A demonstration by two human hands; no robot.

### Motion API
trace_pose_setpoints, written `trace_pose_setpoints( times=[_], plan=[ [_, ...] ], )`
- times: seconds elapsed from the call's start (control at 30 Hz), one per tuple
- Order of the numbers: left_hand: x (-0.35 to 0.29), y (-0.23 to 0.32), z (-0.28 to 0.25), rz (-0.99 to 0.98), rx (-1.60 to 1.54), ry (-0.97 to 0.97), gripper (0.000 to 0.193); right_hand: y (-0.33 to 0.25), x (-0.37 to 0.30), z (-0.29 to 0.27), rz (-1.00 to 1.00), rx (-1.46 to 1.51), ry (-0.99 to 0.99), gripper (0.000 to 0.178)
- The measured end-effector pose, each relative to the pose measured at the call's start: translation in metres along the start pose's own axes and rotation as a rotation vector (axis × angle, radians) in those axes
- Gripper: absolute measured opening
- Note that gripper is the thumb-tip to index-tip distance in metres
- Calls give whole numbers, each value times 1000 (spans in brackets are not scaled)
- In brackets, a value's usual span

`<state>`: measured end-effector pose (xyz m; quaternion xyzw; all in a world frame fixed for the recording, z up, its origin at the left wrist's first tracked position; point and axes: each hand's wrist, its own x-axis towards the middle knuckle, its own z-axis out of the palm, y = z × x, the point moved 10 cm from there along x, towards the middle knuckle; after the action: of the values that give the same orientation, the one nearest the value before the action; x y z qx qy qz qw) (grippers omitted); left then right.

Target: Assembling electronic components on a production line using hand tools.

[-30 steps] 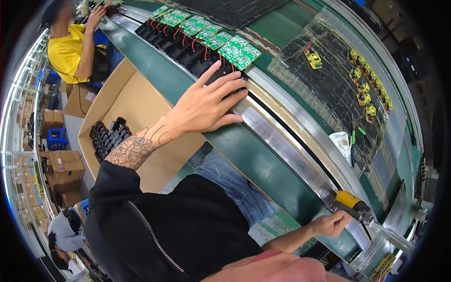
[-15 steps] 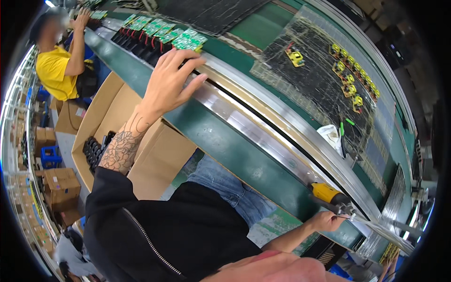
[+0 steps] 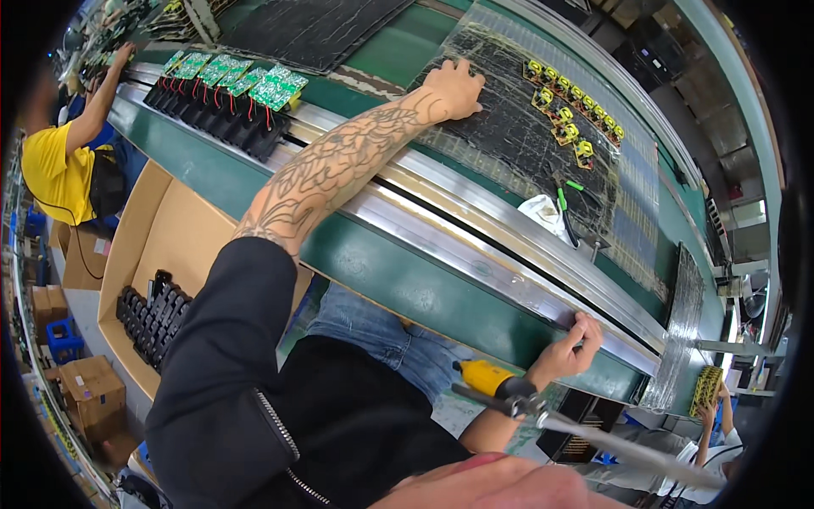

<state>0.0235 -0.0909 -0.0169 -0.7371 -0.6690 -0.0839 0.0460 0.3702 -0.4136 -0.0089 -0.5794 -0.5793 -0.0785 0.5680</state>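
My left hand (image 3: 458,90) rests over the dark mat (image 3: 509,140) across the rail, fingers curled downward; whatever lies under them is hidden by the hand. Near the rail's front edge my right hand (image 3: 570,349) is closed, thumb and fingers together, and anything inside is too small to make out. Beside my right forearm hangs a yellow and black power driver (image 3: 487,376), out of the hand. Several small circuit boards with yellow transformers (image 3: 564,131) sit on the mat to the right of my left hand.
Green circuit boards (image 3: 275,87) wired to black housings (image 3: 216,119) line the rail at left. Green-handled cutters (image 3: 566,216) and a white bag (image 3: 543,212) lie on the mat's near edge. A cardboard box (image 3: 161,199) holds black parts (image 3: 153,318). A co-worker in yellow (image 3: 59,174) works at far left.
My left hand has moved from the green boards across the rail to the mat, where a lone yellow-transformer board lay. My right hand has left the driver and moved up to the rail. The view has shifted.
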Motion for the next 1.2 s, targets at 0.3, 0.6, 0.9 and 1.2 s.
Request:
trace_pose_setpoints(
  times=[0.3, 0.6, 0.9, 1.2],
  plan=[
    [-70, 10, 4, 570, -502, -157, 41, 9, 3, -6, 39, -82, -25, 12],
    [-75, -3, -23, 552, -448, 319, 48, -5, 2, -3, -19, -117, 24, 7],
    [-209, -20, -71, 340, -518, 539, 35, 38, -12, -15, -17, -208, 28, 11],
    [-541, -232, -90, -583, -53, 350, 41, 18, 3, -9, 34, -157, 14, 20]
  ],
)
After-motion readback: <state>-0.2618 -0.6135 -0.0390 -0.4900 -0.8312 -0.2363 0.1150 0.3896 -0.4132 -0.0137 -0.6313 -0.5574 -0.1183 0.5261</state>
